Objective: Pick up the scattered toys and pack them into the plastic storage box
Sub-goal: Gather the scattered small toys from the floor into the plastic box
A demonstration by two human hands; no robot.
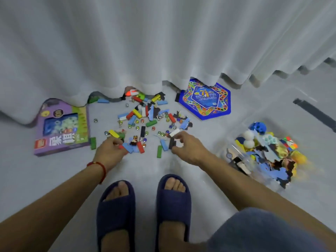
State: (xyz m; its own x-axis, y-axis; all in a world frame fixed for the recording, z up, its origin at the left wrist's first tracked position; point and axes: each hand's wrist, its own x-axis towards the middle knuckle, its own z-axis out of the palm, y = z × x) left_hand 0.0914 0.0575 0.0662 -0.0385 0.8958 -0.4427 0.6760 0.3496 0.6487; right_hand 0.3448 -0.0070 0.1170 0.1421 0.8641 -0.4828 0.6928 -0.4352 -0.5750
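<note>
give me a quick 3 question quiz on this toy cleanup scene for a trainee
1. True or false: the clear plastic storage box at the right already holds toys.
2. Which does the right hand pinch? A) a green marble B) white and black flat blocks C) the cube puzzle
3. Fill in: the blue hexagonal game board lies partly under the white ____.

Key:
1. True: white balls, a colourful cube puzzle and blue pieces lie inside.
2. B. The left hand meanwhile grips small red and blue pieces near the purple toy box.
3. Curtain.
</note>
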